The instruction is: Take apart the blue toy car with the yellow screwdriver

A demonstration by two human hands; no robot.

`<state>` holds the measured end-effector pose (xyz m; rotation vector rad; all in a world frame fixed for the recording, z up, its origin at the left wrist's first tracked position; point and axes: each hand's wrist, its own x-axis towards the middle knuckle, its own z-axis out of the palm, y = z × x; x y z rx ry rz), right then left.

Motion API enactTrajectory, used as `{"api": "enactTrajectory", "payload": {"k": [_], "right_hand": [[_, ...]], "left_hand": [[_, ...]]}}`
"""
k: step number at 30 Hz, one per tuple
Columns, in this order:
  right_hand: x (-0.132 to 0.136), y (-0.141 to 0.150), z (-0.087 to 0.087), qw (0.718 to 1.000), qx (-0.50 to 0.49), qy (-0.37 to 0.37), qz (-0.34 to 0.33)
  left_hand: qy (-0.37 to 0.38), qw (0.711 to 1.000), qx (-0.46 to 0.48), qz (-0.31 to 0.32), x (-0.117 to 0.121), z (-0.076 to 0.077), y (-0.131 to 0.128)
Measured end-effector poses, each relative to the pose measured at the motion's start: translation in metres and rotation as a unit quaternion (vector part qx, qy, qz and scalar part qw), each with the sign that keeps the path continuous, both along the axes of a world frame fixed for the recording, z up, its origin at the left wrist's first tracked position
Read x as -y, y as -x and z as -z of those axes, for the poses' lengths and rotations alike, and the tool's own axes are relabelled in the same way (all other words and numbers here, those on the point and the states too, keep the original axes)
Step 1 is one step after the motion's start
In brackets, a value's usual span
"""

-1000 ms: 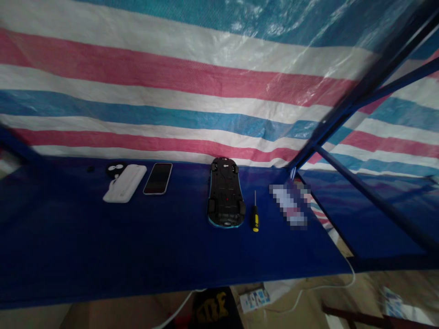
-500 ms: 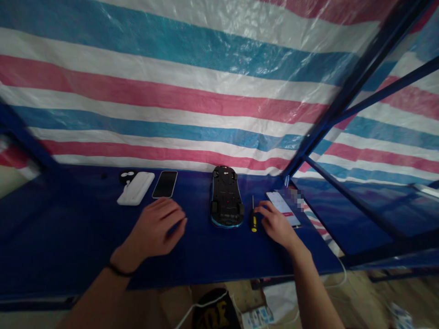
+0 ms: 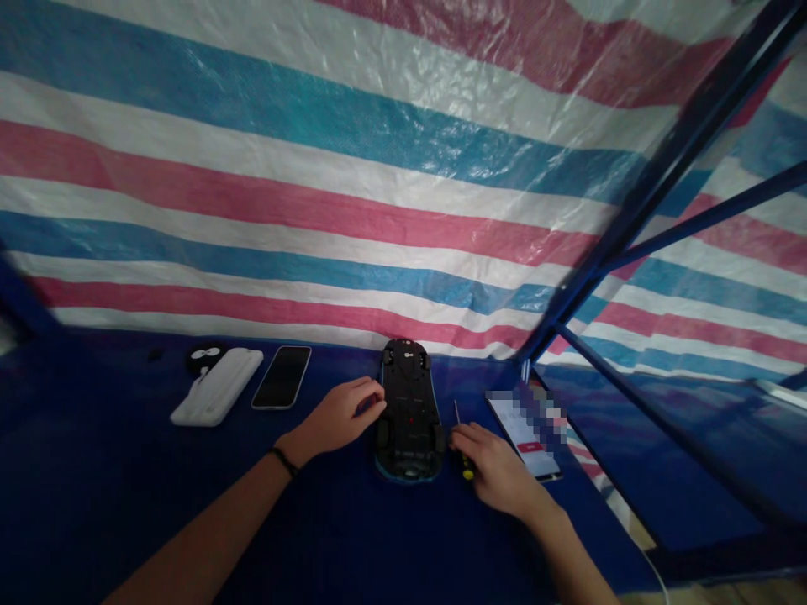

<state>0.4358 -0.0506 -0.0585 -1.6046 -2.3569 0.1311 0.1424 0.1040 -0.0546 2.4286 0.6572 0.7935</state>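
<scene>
A toy car (image 3: 409, 403) lies upside down on the blue table, its black underside up and a blue body edge showing. My left hand (image 3: 350, 412) is at the car's left side, palm down, thumb apart from the loosely bent fingers, holding nothing. On the car's right, my right hand (image 3: 485, 458) has its fingers curled over the handle of a small black-and-yellow screwdriver (image 3: 467, 472). The thin shaft points away from me, and the hand covers part of the handle. The fingertips are close to the car's near right wheel.
Left of the car lie a dark-screened phone (image 3: 282, 378), a white oblong case (image 3: 218, 388) and a black round item with white spots (image 3: 203, 357). A lit phone (image 3: 526, 437) lies at the right. Striped plastic sheeting (image 3: 303, 218) rises behind, beside a blue metal frame (image 3: 583, 265).
My left hand has moved right, up to the car's side. My right hand has shifted left over the screwdriver, which is slightly turned. The view has tilted up.
</scene>
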Motion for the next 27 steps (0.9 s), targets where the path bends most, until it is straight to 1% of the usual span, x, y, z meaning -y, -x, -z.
{"api": "enactTrajectory", "payload": {"k": [2,3,4,5,7,9,10,12,14,16,19,21,23,27], "right_hand": [[-0.010,-0.005,-0.011,0.995,-0.079,-0.052,0.013],[-0.016,-0.007,-0.017,0.987,-0.134,-0.091,0.022],[-0.023,-0.008,-0.024,0.971,-0.194,-0.133,0.033],[-0.031,-0.008,-0.030,0.950,-0.256,-0.170,0.047],[-0.050,-0.004,-0.038,0.895,-0.378,-0.222,0.080],[-0.071,0.005,-0.039,0.844,-0.465,-0.242,0.113],[-0.081,0.009,-0.037,0.826,-0.491,-0.245,0.128],[-0.097,0.018,-0.028,0.809,-0.511,-0.252,0.147],[-0.107,0.021,-0.017,0.805,-0.513,-0.255,0.155],[-0.111,0.017,-0.007,0.804,-0.509,-0.260,0.166],[-0.110,0.001,0.004,0.796,-0.494,-0.283,0.206],[-0.110,-0.009,0.009,0.792,-0.485,-0.286,0.237],[-0.113,-0.014,0.014,0.798,-0.483,-0.260,0.249],[-0.118,-0.006,0.023,0.826,-0.488,-0.182,0.217]], "left_hand": [[0.030,0.999,0.020,-0.013,0.000,0.005,0.001],[0.043,0.999,0.026,-0.021,0.000,0.008,0.002],[0.054,0.998,0.031,-0.030,-0.001,0.011,0.003],[0.065,0.996,0.037,-0.040,-0.002,0.014,0.005],[0.082,0.993,0.051,-0.062,-0.006,0.020,0.006],[0.098,0.989,0.070,-0.086,-0.011,0.026,0.004],[0.108,0.986,0.079,-0.096,-0.015,0.028,0.001],[0.128,0.982,0.096,-0.104,-0.022,0.032,-0.008],[0.152,0.977,0.105,-0.103,-0.028,0.036,-0.020],[0.182,0.971,0.112,-0.104,-0.032,0.039,-0.030],[0.222,0.961,0.126,-0.107,-0.033,0.045,-0.039],[0.233,0.958,0.134,-0.103,-0.033,0.048,-0.040],[0.237,0.956,0.137,-0.103,-0.033,0.048,-0.040],[0.248,0.953,0.140,-0.104,-0.034,0.047,-0.041]]}}
